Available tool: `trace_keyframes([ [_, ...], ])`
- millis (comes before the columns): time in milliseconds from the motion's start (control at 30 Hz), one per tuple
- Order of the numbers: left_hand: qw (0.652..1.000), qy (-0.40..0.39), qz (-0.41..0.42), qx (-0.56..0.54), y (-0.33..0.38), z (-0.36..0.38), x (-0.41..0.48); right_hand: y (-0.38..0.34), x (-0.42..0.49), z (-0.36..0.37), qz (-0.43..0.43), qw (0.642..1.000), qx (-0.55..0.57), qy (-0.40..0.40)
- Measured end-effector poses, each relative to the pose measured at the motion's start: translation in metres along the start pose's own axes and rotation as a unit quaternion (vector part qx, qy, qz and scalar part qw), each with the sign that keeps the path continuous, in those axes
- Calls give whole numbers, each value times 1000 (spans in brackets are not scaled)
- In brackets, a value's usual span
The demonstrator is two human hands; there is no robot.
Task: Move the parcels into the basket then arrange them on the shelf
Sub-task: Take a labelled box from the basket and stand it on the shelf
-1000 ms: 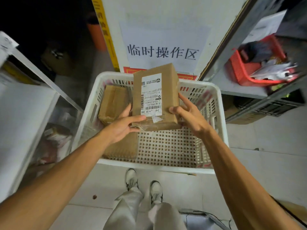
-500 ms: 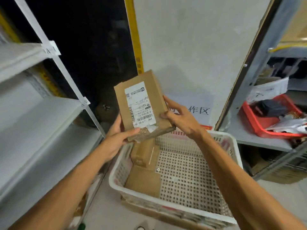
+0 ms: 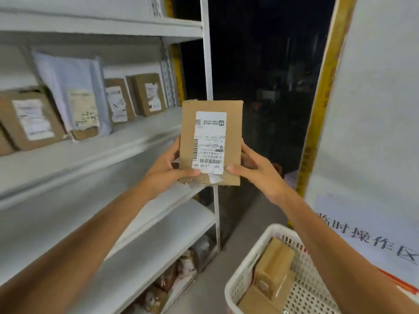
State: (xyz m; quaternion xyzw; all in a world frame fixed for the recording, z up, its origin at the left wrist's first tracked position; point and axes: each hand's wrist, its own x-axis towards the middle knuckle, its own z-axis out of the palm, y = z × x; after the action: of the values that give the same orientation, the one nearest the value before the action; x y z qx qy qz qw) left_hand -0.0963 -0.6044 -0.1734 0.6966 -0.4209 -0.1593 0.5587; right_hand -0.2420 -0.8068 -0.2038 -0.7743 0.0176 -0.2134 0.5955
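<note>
Between the two hands, seen from the head camera, a flat cardboard parcel stands upright with its white label facing the viewer. The left hand grips its lower left edge, thumb laid across the front and fingers curled behind. The right hand grips the lower right edge the same way. Left of the left hand and higher, a white shelf carries a leaning row: a brown box, a pale mailer bag and two more brown boxes. Below the right forearm, a white perforated basket holds two brown parcels. Right of that hand hangs a white sign.
</note>
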Motion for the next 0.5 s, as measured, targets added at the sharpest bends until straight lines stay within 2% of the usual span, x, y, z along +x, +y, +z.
trace_keyframes([
  [167, 997, 42, 38, 59, 10, -77, -8, -20, 51, 64, -25, 997, 76, -24],
  [300, 994, 86, 41, 59, 6, -126, -19, -34, 89, 114, -64, 994, 84, -29],
  [500, 986, 133, 57, 87, -9, -172, -35, -37, 130, 176, -76, 992, 84, -51],
])
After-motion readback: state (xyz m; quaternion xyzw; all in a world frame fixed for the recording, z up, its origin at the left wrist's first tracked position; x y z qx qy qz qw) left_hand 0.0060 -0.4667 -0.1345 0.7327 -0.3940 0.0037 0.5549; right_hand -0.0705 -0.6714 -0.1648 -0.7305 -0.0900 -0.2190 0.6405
